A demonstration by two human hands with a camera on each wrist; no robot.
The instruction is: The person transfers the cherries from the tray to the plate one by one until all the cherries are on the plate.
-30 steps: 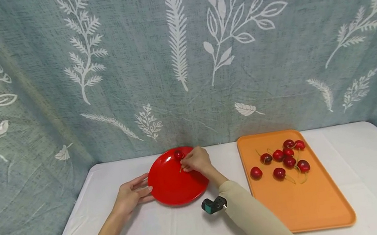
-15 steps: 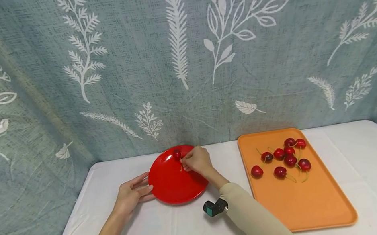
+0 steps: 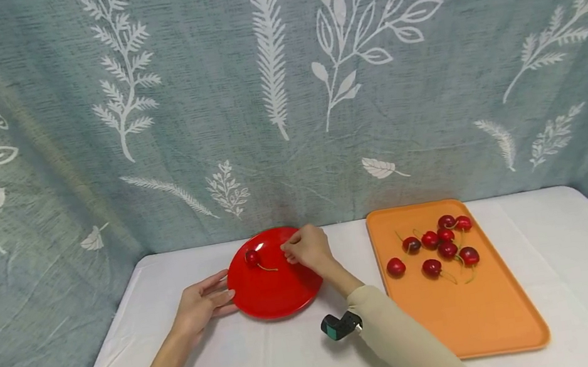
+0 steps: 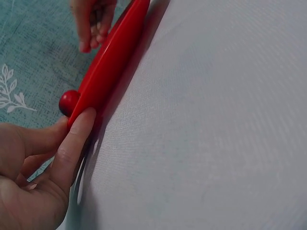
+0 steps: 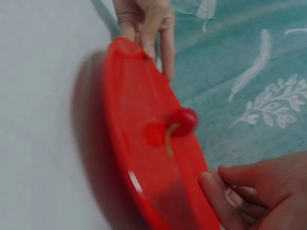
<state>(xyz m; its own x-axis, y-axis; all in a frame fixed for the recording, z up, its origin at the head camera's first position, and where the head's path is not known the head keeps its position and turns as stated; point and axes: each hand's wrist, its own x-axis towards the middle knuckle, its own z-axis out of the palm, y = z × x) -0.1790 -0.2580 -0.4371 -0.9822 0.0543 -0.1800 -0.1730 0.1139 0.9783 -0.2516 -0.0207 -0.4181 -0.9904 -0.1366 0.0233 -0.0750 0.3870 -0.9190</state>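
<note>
My left hand point(image 3: 198, 305) grips the left rim of a round red plate point(image 3: 277, 297); in the left wrist view one finger point(image 4: 79, 122) lies on its outer side. One red cherry point(image 3: 252, 257) with a green stem rests on the plate, left of its middle. Over the plate's right part is my right hand point(image 3: 309, 248), its fingers loosely bent and holding nothing. The right wrist view has this hand point(image 5: 264, 191) beside the plate's rim, apart from the cherry point(image 5: 184, 122), with thumb and forefinger tips close together.
An orange tray point(image 3: 491, 319) lies to the right, with several stemmed cherries point(image 3: 448, 249) clustered in its upper half. White cloth point(image 3: 275, 364) covers the table. A blue-green curtain point(image 3: 234, 91) with white leaf prints hangs behind it.
My right hand has let go of the cherry's stem. The cherry has moved left across the plate, its stem now pointing right. My left hand still holds the rim.
</note>
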